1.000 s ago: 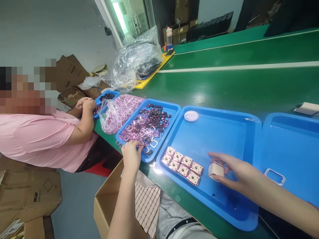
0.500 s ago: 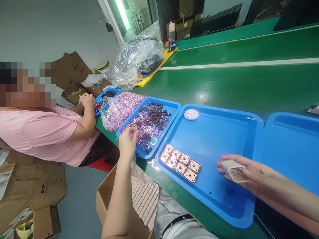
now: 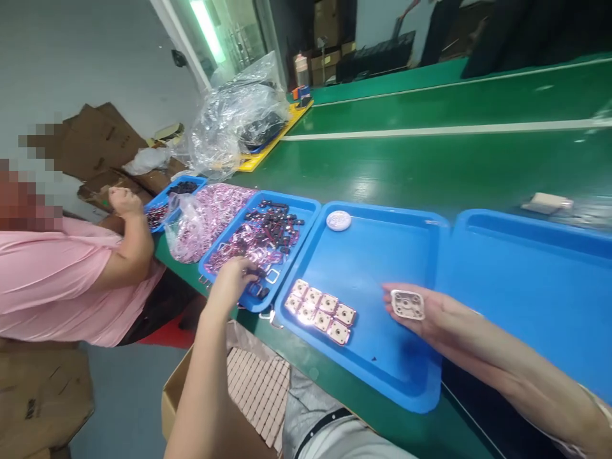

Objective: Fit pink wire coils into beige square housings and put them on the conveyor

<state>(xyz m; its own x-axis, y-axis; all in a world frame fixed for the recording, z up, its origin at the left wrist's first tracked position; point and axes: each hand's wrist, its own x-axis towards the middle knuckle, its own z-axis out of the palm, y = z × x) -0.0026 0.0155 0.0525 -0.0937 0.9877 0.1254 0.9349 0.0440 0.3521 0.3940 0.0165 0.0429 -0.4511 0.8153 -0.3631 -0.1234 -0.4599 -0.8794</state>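
My left hand (image 3: 233, 280) reaches into the blue parts tray (image 3: 312, 213), its fingertips pinched together beside a small black part. Whether that part is gripped or only lies there, I cannot tell. Loose pink-red rings (image 3: 224, 245) and black parts (image 3: 277, 223) fill this tray. Over the large blue tray (image 3: 382, 245), my right hand (image 3: 430, 312) is palm up and holds a white plastic housing (image 3: 408, 305), its hollow side with round posts facing up. Several similar housings with pink-red edges (image 3: 321, 311) lie in two rows at the tray's near left.
A white oval piece (image 3: 338, 221) lies in the large tray's far corner. Another blue tray (image 3: 526, 280) adjoins on the right. At left, a co-worker in a pink top (image 3: 71, 274) sits by a bag of pink rings (image 3: 210, 217). A carton of pale blocks (image 3: 258, 389) stands below the table edge.
My left hand has moved nearer to me within the parts tray, towards the black parts. In my right hand the white housing has turned from tilted on edge to lying flat, hollow side up.
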